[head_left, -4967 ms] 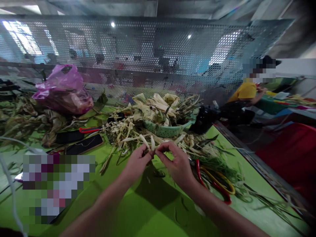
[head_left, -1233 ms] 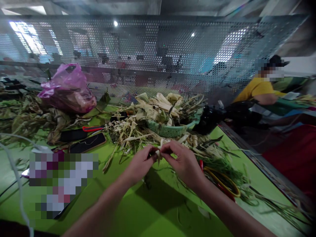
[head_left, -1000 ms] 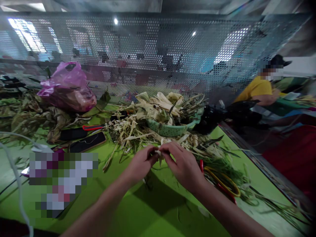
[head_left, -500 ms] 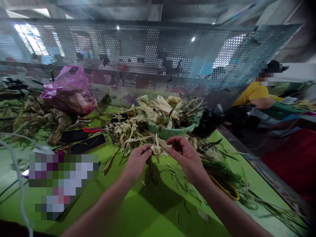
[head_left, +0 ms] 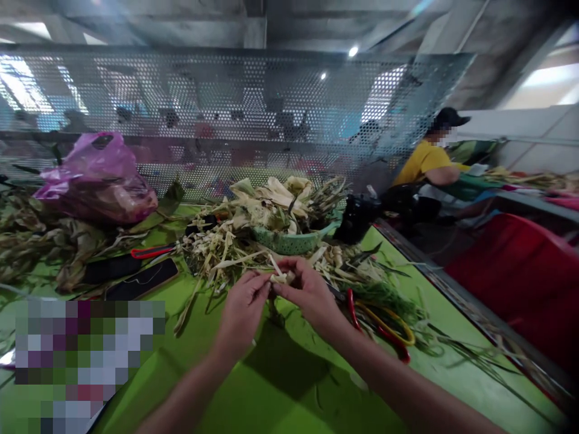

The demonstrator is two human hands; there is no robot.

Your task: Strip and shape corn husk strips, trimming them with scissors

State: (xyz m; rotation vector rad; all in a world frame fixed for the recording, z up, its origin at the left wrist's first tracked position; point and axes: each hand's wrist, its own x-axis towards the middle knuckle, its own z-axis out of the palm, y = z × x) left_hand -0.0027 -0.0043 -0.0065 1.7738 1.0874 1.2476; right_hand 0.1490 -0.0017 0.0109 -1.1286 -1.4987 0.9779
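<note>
Both of my hands meet at the middle of the view, above the green tabletop (head_left: 271, 398). Between their fingertips is a small pale piece of dried husk (head_left: 283, 277), with a thin strip sticking up from it. My left hand (head_left: 244, 304) pinches the piece from the left, thumb against forefinger. My right hand (head_left: 310, 295) grips it from the other side with thumb and curled fingers. A darker, withered end hangs below the fingers. Just beyond, a green basket (head_left: 289, 243) holds dried husks (head_left: 275, 205), with loose strips (head_left: 221, 247) heaped at its left.
Scissors (head_left: 353, 310) with red handles and a yellow loop (head_left: 398, 322) lie right of my right forearm. Left are a red cutter (head_left: 151, 251), a dark phone-like slab (head_left: 142, 279) and a purple plastic bag (head_left: 99, 175). A person in yellow (head_left: 423, 160) sits beyond a red chair (head_left: 520, 283).
The view has swung to the right, so the table things sit further left. My hands have drawn closer together around the husk piece. The scissors' red handles now show beside my right forearm.
</note>
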